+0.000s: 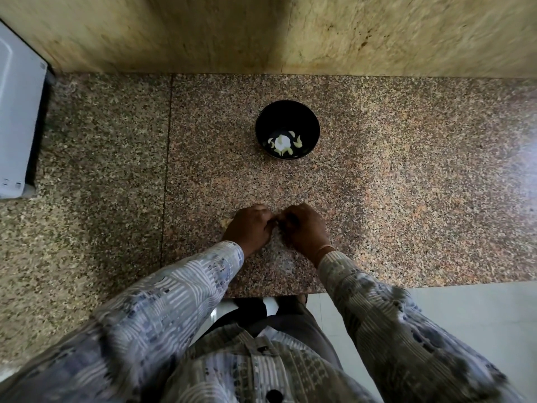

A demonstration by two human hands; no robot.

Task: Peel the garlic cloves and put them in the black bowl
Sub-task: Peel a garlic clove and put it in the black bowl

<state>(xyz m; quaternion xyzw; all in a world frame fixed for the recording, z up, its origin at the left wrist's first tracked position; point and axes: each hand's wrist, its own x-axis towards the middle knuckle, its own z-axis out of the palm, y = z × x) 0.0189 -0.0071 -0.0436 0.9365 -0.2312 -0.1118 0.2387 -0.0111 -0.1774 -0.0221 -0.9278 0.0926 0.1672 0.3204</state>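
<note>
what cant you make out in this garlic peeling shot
All from the head view:
What the left hand and right hand are working on: the backs of both hands cover it.
The pale scrap beside the left hand: mostly hidden under it, clove or skin unclear.
How many garlic cloves lie in the black bowl: too small, washed by glare.
The white appliance: cut off by the left edge.

Reads dim and flat. Brightens well right of the fingers (263, 212), with pale glare washing the granite counter (436, 170) there. Darkens beyond the fingers, up the wall (203, 33), into a broad shadow band. White hot-spot inside the black bowl (267, 120), straight ahead of the fingers. Motion blur on left hand (250, 228), right hand (305, 228) and sleeves (162, 301). Bends and smears toward the edges.
</note>
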